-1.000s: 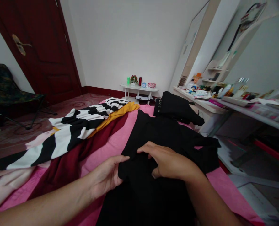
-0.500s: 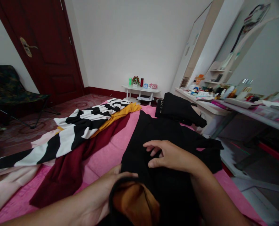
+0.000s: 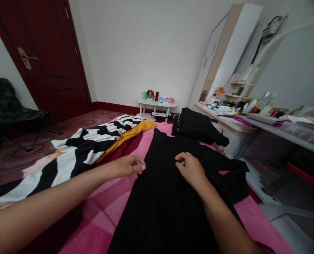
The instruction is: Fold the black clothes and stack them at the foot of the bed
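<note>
A long black garment (image 3: 170, 197) lies spread over the bed, its short sleeve out to the right. My left hand (image 3: 134, 165) is at the garment's left edge, fingers loosely bent and a little apart, with no cloth visibly gripped. Over the middle of the black cloth is my right hand (image 3: 191, 169), its thumb and curved fingers apart with nothing between them. Whether either hand touches the cloth is hard to tell.
Left on the pink bedcover (image 3: 104, 208) lie a black-and-white striped garment (image 3: 66, 164), a mustard one (image 3: 127, 135) and a dark red one (image 3: 119, 150). A folded black garment (image 3: 196, 125) lies at the far end. A cluttered dressing table (image 3: 225, 118) stands right.
My left hand has let go of the black garment's near opening with the orange-brown inside and moved forward to its left edge. My right hand has shifted slightly right. The garment now lies flatter.
</note>
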Tool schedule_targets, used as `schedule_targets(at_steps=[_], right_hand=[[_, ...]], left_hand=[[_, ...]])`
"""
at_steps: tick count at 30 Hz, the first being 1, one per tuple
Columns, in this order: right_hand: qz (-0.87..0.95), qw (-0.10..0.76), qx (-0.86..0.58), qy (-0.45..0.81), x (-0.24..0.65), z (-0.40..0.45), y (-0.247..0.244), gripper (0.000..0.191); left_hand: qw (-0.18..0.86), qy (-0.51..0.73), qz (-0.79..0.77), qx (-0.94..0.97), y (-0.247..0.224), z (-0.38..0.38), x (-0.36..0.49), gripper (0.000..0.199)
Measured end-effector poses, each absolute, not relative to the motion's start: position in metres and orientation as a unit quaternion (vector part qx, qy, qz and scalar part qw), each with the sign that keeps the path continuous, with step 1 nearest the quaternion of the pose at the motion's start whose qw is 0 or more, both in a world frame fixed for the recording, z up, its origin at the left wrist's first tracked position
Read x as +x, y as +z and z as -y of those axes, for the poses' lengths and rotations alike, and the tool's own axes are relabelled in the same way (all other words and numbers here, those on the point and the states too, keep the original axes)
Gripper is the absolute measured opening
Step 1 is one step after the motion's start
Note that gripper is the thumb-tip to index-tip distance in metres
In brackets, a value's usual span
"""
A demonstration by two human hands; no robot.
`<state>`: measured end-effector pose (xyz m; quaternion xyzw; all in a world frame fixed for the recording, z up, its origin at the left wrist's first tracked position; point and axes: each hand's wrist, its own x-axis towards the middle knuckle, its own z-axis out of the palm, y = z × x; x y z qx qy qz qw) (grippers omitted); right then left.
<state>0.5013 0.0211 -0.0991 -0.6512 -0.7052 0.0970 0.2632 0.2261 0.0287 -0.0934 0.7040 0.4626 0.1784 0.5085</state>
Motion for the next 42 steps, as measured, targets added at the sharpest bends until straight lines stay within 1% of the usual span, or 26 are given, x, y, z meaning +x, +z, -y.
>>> schedule_targets(at_steps=[2,4,7,9,11,14,16,19,21,23,25,28,30,31,35,36,37,40,42], right_hand=[[0.689,0.322,-0.643,0.090,0.505,-0.028,-0.115,0.028],[0.695,0.364,-0.610,0.110,0.508,-0.033,-0.130,0.042],[0.727,0.395,-0.541,0.151,0.513,-0.038,-0.146,0.053],[0.744,0.402,-0.508,0.162,0.515,-0.039,-0.152,0.059],[0.750,0.402,-0.497,0.170,0.517,-0.040,-0.155,0.060],[0.745,0.401,-0.498,0.194,0.517,-0.040,-0.156,0.059],[0.744,0.403,-0.497,0.193,0.516,-0.039,-0.155,0.054],[0.745,0.419,-0.494,0.161,0.518,-0.038,-0.150,0.039],[0.733,0.438,-0.505,0.128,0.520,-0.036,-0.146,0.036],[0.727,0.439,-0.520,0.097,0.522,-0.034,-0.142,0.033],[0.739,0.406,-0.533,0.071,0.524,-0.034,-0.140,0.030],[0.756,0.337,-0.558,0.055,0.525,-0.036,-0.141,0.030],[0.758,0.327,-0.563,0.054,0.527,-0.037,-0.143,0.032],[0.755,0.340,-0.558,0.051,0.528,-0.038,-0.143,0.032],[0.715,0.458,-0.528,0.018,0.528,-0.035,-0.143,0.032],[0.715,0.466,-0.521,0.013,0.525,-0.034,-0.142,0.031],[0.725,0.454,-0.517,0.013,0.522,-0.033,-0.141,0.029],[0.776,0.358,-0.519,0.023,0.508,-0.031,-0.140,0.022],[0.788,0.309,-0.532,0.021,0.499,-0.030,-0.140,0.019]], left_hand=[[0.488,0.289,-0.476,0.672,-0.102,-0.067,0.246,0.048],[0.474,0.360,-0.485,0.641,-0.110,-0.100,0.265,0.056],[0.457,0.406,-0.492,0.620,-0.119,-0.143,0.290,0.059],[0.445,0.422,-0.502,0.610,-0.125,-0.167,0.304,0.055],[0.432,0.438,-0.515,0.597,-0.129,-0.188,0.315,0.049],[0.420,0.448,-0.528,0.586,-0.135,-0.212,0.328,0.038],[0.419,0.450,-0.526,0.588,-0.136,-0.222,0.336,0.035],[0.413,0.451,-0.516,0.600,-0.135,-0.229,0.345,0.039],[0.399,0.450,-0.511,0.614,-0.136,-0.233,0.349,0.043],[0.379,0.446,-0.510,0.631,-0.139,-0.236,0.353,0.045],[0.351,0.436,-0.513,0.651,-0.143,-0.241,0.356,0.043],[0.298,0.405,-0.522,0.689,-0.149,-0.247,0.360,0.030],[0.255,0.377,-0.531,0.715,-0.151,-0.247,0.361,0.025],[0.232,0.364,-0.536,0.726,-0.150,-0.245,0.362,0.023],[0.126,0.337,-0.549,0.754,-0.141,-0.223,0.368,0.030],[0.104,0.335,-0.542,0.763,-0.138,-0.215,0.371,0.031],[0.086,0.333,-0.530,0.775,-0.136,-0.208,0.373,0.031],[0.057,0.325,-0.487,0.809,-0.138,-0.188,0.376,0.030],[0.052,0.325,-0.488,0.808,-0.145,-0.181,0.371,0.031]])
